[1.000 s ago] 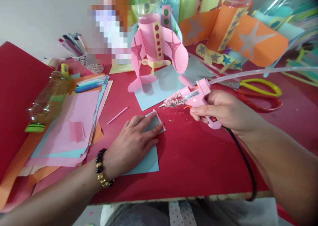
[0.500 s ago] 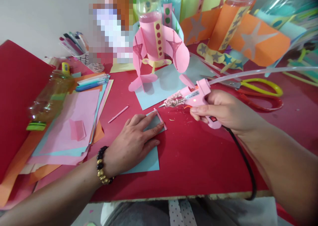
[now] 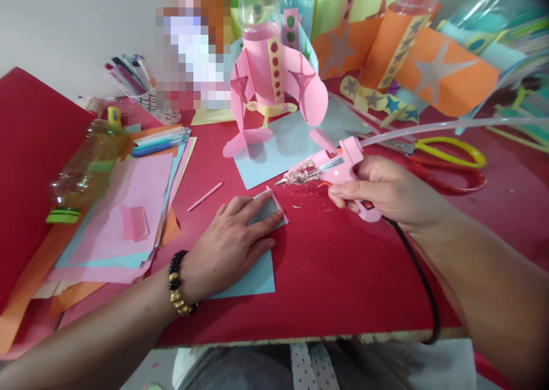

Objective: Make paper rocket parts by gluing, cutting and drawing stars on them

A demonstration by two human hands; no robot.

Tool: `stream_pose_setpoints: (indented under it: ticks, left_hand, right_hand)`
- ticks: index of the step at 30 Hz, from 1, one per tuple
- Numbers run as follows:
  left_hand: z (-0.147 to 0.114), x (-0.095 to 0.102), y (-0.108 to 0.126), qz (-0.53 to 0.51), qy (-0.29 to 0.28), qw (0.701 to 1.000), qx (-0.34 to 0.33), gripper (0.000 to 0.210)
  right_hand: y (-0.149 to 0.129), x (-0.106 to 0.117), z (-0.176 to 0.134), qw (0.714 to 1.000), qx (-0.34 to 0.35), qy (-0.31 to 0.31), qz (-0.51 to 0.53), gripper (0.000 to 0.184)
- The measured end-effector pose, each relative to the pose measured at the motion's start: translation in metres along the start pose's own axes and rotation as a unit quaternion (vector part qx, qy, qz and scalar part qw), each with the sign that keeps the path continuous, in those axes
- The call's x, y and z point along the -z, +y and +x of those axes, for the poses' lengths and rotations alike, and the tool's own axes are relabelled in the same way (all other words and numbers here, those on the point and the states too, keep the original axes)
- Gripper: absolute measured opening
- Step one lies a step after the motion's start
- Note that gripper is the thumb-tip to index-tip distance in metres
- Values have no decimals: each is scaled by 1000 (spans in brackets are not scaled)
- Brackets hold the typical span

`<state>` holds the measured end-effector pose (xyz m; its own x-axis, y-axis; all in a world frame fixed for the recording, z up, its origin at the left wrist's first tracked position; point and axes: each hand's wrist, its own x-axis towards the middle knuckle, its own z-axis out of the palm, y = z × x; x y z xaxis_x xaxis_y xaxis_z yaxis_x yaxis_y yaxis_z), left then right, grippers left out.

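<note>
My right hand (image 3: pixel 377 190) is wrapped round the handle of a pink hot glue gun (image 3: pixel 330 167), which has a clear glue stick (image 3: pixel 429 128) in its back. The gun's metal nozzle is just above the upper end of a thin pink paper strip (image 3: pixel 278 204); I cannot tell whether they touch. My left hand (image 3: pixel 234 244) lies flat, fingers stretched out, on a light blue sheet of paper (image 3: pixel 253 281). Its fingertips are at the pink strip along the sheet's edge. Another thin pink strip (image 3: pixel 205 196) lies on the red table (image 3: pixel 343 287) beyond that hand.
Scissors (image 3: pixel 450 152) with yellow and red handles lie behind my right hand. A pink bottle rocket (image 3: pixel 263 64) stands ahead, with an orange one (image 3: pixel 397 47) to its right. Stacked coloured paper (image 3: pixel 115 207), pens (image 3: pixel 156 144) and a plastic bottle (image 3: pixel 81 167) are at left.
Both hands and the glue gun stay in place. Only a very slight shift of the camera view shows.
</note>
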<state>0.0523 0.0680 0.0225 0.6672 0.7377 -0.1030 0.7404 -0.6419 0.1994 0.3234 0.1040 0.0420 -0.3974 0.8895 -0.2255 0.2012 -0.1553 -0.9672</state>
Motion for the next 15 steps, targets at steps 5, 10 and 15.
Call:
stream_pose_setpoints:
  ticks: [5, 10, 15]
  left_hand:
    - [0, -1, 0, 4, 1, 1000, -1, 42]
    - [1, -6, -4, 7, 25, 1000, -14, 40]
    - [1, -11, -10, 16, 62, 998, -28, 38]
  right_hand:
    - [1, -1, 1, 1000, 1, -3, 1, 22]
    - [4, 1, 1, 1000, 2, -5, -12, 23]
    - [3, 1, 0, 1000, -7, -2, -21, 26]
